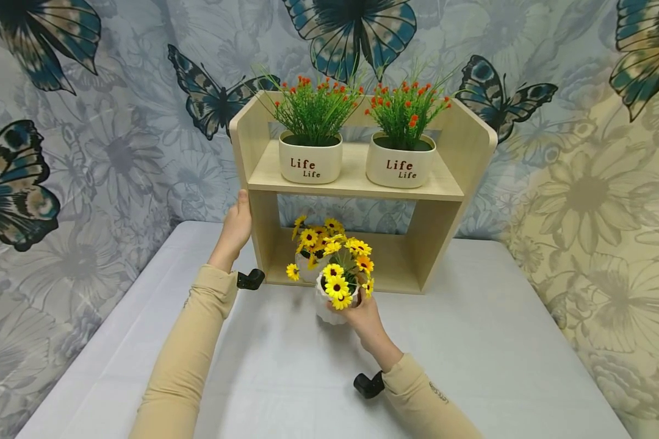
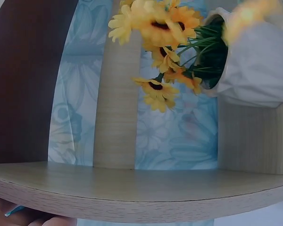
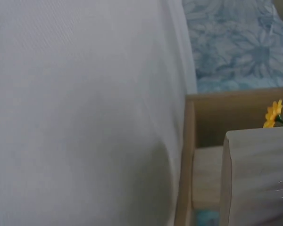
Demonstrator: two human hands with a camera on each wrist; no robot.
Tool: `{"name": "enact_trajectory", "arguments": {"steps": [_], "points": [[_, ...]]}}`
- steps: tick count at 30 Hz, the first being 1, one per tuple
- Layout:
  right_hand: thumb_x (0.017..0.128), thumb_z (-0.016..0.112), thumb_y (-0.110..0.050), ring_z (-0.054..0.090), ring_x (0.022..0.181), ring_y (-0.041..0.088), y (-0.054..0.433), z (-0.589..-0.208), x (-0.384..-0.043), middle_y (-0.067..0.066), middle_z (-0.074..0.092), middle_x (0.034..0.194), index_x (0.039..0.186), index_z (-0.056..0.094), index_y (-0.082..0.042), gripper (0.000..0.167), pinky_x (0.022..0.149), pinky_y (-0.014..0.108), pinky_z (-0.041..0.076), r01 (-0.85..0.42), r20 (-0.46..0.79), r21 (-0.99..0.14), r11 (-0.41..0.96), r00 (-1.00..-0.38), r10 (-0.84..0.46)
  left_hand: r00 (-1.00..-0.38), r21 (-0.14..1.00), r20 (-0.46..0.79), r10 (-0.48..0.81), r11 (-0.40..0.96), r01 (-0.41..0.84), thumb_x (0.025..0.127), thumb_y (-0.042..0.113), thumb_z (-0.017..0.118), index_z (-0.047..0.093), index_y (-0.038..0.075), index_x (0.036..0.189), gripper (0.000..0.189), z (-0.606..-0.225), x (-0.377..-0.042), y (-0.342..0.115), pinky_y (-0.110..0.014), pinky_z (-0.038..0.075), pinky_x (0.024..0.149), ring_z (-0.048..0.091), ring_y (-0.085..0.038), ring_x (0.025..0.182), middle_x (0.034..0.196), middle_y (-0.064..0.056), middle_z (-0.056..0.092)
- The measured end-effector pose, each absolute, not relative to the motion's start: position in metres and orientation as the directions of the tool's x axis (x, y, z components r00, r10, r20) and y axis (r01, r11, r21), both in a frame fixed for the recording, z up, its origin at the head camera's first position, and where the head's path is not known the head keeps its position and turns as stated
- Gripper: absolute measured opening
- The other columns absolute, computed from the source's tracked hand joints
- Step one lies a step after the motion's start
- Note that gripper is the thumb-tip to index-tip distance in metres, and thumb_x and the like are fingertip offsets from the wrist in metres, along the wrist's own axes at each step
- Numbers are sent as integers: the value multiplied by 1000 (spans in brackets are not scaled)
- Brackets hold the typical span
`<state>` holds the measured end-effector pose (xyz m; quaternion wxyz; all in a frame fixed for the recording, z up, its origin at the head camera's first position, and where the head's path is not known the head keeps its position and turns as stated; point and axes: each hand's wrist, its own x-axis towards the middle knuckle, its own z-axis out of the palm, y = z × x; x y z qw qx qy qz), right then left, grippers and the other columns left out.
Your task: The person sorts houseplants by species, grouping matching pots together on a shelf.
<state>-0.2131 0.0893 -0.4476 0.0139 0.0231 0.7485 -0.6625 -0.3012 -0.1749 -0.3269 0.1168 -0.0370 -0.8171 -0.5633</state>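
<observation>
My right hand (image 1: 367,320) grips a small white pot of yellow sunflowers (image 1: 337,288) in front of the shelf's lower opening. The pot's pale side (image 3: 262,174) fills the lower right of the right wrist view. Partly hidden behind it, a second white pot (image 2: 259,66) with yellow sunflowers (image 2: 155,23) stands in the left part of the lower compartment. My left hand (image 1: 235,228) rests against the outside of the left panel of the light wooden shelf (image 1: 357,190), fingertips near the middle board. Its fingers (image 2: 19,216) show beyond the panel edge in the left wrist view.
On the upper board stand two cream "Life" planters, one on the left (image 1: 310,160) and one on the right (image 1: 401,161), with green grass and red flowers. The shelf sits at the back of a white-covered table (image 1: 285,378), before a butterfly-patterned backdrop (image 1: 143,164).
</observation>
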Motion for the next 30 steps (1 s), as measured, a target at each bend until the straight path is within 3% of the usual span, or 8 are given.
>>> {"name": "enact_trajectory", "arguments": {"steps": [10,19,30], "points": [[72,82,-27,27,132,31,125,-438,-232,18,30,144,142,27,-4,92,103,47,28,132,-118,-979,157,-988,95,-963,909,256,-80,360,211,95,59,11,29,0,144,79,-327,-302,-175,-48,23,104,31,-35,128,141,-23,33],[75,79,-25,26,132,28,148,-443,-248,13,29,145,144,27,-8,88,105,46,24,112,-90,-984,142,-984,153,-972,915,218,-85,364,173,93,62,11,26,-1,144,83,-326,-301,-174,-48,20,105,25,-34,131,144,-22,28],[76,79,-20,29,131,25,164,-453,-265,13,33,143,142,30,-5,84,106,41,23,69,-48,-991,117,-983,179,-972,914,222,-73,362,182,93,61,10,27,0,144,82,-326,-300,-174,-49,21,105,27,-35,131,144,-22,30]]}}
